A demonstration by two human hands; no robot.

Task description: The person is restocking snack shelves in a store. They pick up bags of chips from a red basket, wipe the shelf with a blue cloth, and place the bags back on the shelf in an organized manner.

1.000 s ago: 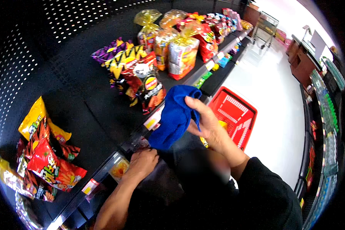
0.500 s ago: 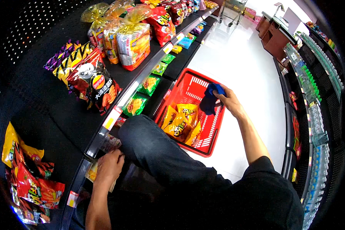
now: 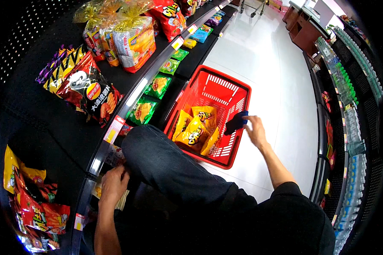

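A red plastic shopping basket (image 3: 247, 87) stands on the floor before me, with several yellow snack bags (image 3: 195, 131) inside. A dark blue and black cloth item (image 3: 235, 122), perhaps a glove, lies over its right rim. Beside that cloth is my right hand (image 3: 256, 131), its thumb and forefinger apart at the blue edge. My left hand (image 3: 112, 183) is down by the lower shelf, left of my knee, with fingers curled. A pale, layered edge (image 3: 122, 199) shows under it; what those fingers grip is hidden.
Black shelving (image 3: 34, 123) on the left holds red, black and yellow chip bags (image 3: 87, 89) and ribbon-tied bundles (image 3: 134, 42). Green packets (image 3: 141, 111) lie on the shelf below. Across the white floor (image 3: 276, 85), bottles (image 3: 351, 174) line the right shelf. A counter (image 3: 300, 25) stands far off.
My right hand has lowered the dark cloth from above the basket onto its right rim and loosened its fingers. The view has shifted slightly; my left hand stays by the lower shelf.
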